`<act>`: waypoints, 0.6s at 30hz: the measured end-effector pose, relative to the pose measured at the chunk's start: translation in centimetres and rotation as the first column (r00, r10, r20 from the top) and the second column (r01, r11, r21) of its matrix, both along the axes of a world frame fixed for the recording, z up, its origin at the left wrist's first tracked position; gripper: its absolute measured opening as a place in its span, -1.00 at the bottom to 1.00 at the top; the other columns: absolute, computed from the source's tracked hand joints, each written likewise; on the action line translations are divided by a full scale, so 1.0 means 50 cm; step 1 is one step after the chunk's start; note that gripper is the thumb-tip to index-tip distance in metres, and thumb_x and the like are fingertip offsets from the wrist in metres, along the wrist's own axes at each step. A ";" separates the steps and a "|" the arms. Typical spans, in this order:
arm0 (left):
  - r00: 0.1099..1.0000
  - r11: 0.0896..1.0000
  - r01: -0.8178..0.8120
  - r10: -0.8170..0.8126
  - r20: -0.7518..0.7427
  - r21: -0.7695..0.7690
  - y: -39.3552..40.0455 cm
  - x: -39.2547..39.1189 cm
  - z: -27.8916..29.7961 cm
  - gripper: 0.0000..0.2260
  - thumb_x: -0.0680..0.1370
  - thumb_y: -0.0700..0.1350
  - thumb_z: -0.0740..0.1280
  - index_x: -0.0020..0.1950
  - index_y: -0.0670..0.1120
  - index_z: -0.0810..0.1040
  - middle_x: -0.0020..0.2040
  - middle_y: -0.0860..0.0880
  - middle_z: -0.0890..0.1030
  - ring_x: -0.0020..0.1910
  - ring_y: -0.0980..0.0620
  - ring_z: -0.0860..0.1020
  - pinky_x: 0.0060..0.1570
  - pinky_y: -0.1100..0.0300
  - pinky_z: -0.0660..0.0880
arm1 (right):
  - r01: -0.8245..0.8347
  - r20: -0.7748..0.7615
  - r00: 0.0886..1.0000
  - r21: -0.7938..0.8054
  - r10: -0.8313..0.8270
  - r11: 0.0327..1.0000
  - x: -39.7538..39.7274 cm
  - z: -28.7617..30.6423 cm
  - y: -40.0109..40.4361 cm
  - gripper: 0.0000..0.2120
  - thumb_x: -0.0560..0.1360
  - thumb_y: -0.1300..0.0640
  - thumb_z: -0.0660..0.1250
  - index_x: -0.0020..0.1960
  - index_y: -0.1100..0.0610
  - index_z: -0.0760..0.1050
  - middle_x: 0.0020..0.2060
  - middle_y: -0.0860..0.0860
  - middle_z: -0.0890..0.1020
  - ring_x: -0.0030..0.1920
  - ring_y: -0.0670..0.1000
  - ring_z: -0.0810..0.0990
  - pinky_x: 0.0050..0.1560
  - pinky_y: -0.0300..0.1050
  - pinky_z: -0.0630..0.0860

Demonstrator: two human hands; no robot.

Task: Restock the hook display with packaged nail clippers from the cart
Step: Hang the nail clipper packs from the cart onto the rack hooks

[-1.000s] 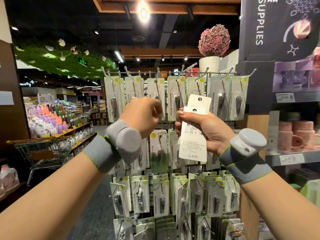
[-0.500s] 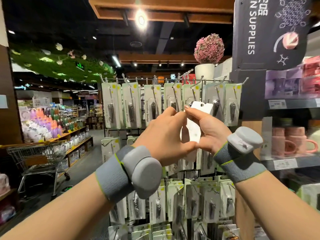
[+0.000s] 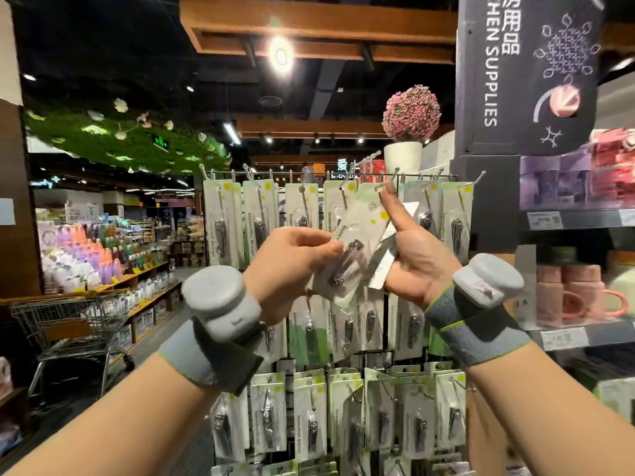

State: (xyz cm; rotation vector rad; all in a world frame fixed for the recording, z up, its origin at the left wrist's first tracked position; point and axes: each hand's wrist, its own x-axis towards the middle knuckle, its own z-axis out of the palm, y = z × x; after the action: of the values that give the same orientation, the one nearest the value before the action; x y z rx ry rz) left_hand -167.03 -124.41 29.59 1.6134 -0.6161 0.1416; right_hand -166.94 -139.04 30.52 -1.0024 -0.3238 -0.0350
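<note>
A shopping cart [image 3: 65, 324] stands left of the hook display [image 3: 330, 304], shelves [image 3: 580, 221] to its right.

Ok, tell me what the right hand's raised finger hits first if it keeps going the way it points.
Likely the top row of hooks: the right hand points its finger up at a hanging pack there. Depth is unclear, so it may fall short of them.

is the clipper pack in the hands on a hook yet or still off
Off. The clipper pack is tilted, pinched between left hand and right hand, below the top hooks.
</note>
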 end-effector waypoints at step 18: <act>0.989 0.995 -0.065 0.074 0.128 -0.072 0.047 -0.010 0.051 -0.88 0.43 -0.27 0.41 -0.05 -0.18 0.61 -0.24 -0.06 0.66 -0.31 0.09 0.59 -0.29 0.29 0.56 | 0.395 0.256 0.906 -0.230 -0.336 0.890 -0.028 -0.006 0.012 -0.74 0.36 0.36 0.45 0.04 0.32 0.56 -0.22 0.16 0.67 -0.45 -0.06 0.62 -0.51 -0.27 0.45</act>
State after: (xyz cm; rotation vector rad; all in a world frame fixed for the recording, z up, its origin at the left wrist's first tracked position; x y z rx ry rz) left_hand -167.52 -122.04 32.17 1.5693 -0.6494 0.3186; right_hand -168.33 -138.43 30.23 -1.3340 -0.3321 -0.4553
